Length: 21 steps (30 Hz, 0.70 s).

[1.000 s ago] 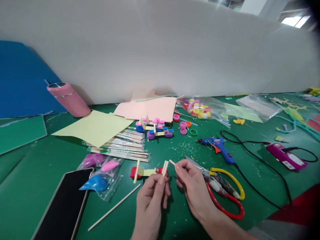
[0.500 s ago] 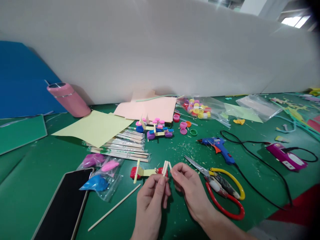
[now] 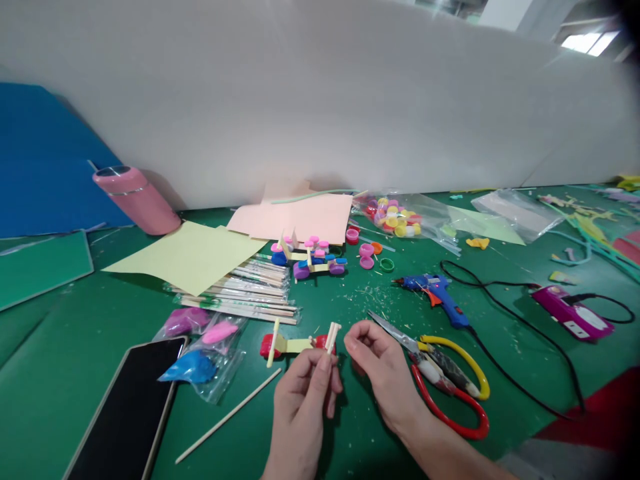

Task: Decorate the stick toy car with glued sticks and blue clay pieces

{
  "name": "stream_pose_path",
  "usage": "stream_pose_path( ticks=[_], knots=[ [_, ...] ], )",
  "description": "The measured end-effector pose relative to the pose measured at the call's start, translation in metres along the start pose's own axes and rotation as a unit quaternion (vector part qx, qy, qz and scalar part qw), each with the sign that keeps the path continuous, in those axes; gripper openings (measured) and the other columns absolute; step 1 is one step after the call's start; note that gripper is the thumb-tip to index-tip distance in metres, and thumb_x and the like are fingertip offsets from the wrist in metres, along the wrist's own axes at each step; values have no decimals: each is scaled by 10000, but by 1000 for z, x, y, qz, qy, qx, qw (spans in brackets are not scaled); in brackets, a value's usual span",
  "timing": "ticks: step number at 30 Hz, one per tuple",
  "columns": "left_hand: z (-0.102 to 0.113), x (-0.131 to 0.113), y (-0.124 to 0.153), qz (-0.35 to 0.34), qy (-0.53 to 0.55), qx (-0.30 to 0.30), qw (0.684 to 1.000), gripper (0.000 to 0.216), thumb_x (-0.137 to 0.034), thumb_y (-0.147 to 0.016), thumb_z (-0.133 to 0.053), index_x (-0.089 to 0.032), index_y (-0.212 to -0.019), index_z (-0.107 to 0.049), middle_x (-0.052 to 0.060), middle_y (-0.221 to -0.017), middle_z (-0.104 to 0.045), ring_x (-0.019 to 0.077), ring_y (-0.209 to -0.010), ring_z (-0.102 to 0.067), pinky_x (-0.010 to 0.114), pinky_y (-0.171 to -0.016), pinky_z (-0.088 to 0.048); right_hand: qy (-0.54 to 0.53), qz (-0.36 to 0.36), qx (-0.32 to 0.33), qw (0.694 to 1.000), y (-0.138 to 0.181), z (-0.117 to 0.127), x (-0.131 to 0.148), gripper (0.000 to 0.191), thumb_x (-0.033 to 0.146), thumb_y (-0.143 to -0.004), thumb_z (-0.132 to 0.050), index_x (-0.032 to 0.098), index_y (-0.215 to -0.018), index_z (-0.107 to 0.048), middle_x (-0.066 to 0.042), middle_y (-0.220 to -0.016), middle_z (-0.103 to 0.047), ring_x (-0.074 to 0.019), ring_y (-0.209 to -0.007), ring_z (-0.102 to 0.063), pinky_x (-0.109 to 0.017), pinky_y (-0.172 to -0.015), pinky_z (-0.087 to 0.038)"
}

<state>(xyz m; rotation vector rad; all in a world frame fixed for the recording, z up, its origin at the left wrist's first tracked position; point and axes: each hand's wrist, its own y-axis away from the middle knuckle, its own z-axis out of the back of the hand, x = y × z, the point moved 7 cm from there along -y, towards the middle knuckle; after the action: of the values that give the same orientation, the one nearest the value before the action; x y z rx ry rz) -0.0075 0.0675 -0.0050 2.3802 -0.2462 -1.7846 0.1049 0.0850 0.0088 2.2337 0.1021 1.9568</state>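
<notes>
In the head view my left hand (image 3: 307,393) pinches a few short pieces of wooden stick (image 3: 331,337) upright between thumb and fingers. Just to the right is my right hand (image 3: 377,363), its thumb and fingers curled together, with nothing visible in them. Behind the left hand lies a small toy car (image 3: 295,345) with red wheels and a pale yellow body; its right end is partly covered by the sticks. A longer wooden stick (image 3: 227,417) rests on the table left of my left hand. Scissors (image 3: 435,367) with red and yellow handles lie beside my right hand.
A blue glue gun (image 3: 440,297) with a cord lies behind the scissors. Further back are finished toy cars (image 3: 317,263), bottle caps (image 3: 367,251) and bagged sticks (image 3: 250,293). A phone (image 3: 130,413), bagged clay (image 3: 195,363) and a pink bottle (image 3: 140,200) stand left.
My right hand has drawn slightly away from the sticks. The small stick piece at its fingertips before now appears against the others in my left hand.
</notes>
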Motion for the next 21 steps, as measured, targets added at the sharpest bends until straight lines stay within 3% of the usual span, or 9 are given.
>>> stream_pose_path(
  ticks=[5, 14, 21],
  knots=[
    [-3, -2, 2, 7, 3, 2, 1000, 203, -310, -791, -540, -161, -655, -557, -38, -532, -500, 51, -416, -370, 186, -404, -270, 72, 60, 19, 995, -6, 7, 7, 180, 269, -748, -590, 199, -914, -590, 18, -717, -460, -106, -607, -442, -209, -531, -376],
    [-5, -1, 2, 11, 11, 1, 1000, 201, -304, -792, -538, -163, -650, -551, -40, -533, -498, 48, -415, -366, 185, -409, -260, 134, 107, 50, 984, -11, 3, 14, 70, 240, -752, -575, 186, -764, -619, 4, -711, -511, -106, -591, -465, -214, -519, -386],
    [-5, -1, 1, 8, 5, 10, 1000, 217, -294, -808, -516, -167, -635, -535, -42, -541, -489, 53, -426, -363, 191, -415, -258, 130, 100, 60, 985, -11, 1, 10, 88, 236, -755, -577, 186, -823, -598, 12, -714, -488, -109, -618, -474, -223, -561, -405]
  ],
)
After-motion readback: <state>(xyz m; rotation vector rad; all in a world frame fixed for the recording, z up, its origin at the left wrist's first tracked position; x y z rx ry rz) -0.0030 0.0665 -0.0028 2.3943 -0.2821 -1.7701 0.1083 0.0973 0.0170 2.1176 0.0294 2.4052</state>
